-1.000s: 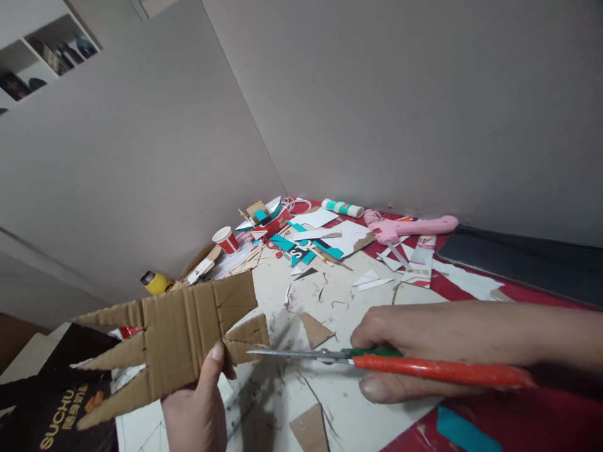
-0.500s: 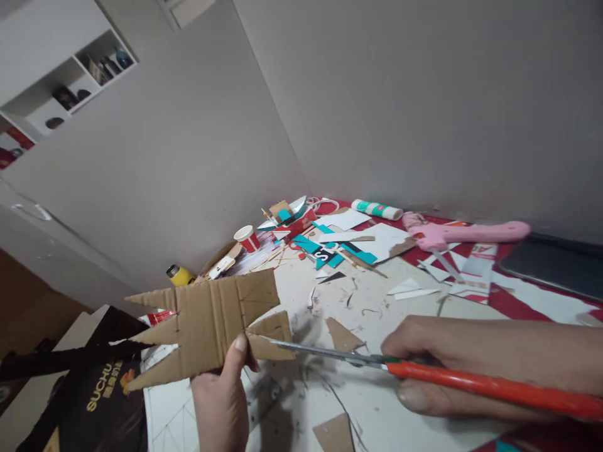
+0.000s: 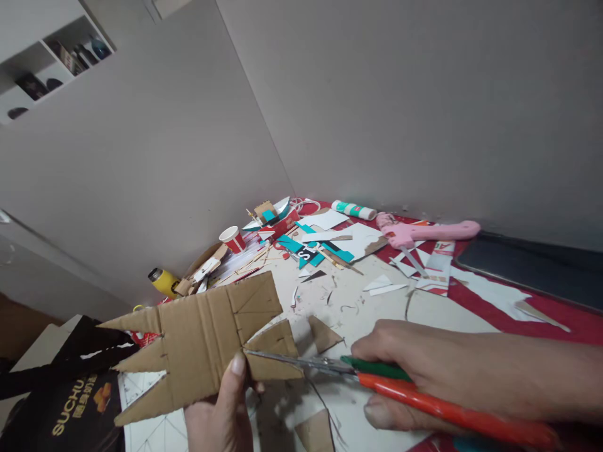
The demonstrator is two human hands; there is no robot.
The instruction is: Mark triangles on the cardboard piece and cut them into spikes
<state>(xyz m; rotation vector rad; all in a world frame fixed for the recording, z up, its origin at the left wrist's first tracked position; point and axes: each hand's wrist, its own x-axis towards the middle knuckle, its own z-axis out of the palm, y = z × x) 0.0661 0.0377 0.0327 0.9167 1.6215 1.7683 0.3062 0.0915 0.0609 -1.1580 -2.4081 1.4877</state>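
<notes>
A brown cardboard piece (image 3: 193,351) with pointed spikes on its left side and cuts on its right is pinched in my left hand (image 3: 226,402), thumb on top near the lower edge. My right hand (image 3: 400,370) is wrapped round scissors (image 3: 325,364) with a red handle and a green one. Their blades lie along a slit in the right side of the cardboard, tips close to my left thumb. Pencil lines mark the upper right flap. Part of the scissors' handles is hidden by my right hand.
Cardboard scraps (image 3: 324,334) lie on the pale work surface. Behind are a paper cup (image 3: 232,240), a yellow bottle (image 3: 163,282), paper offcuts, a pink glue gun (image 3: 433,232) and a dark flat object (image 3: 532,267). A black bag (image 3: 70,402) sits at lower left.
The view has shifted, so background things sit further left. The cardboard is slightly lower and more tilted. The scissor handles look further apart, with the green one now showing more.
</notes>
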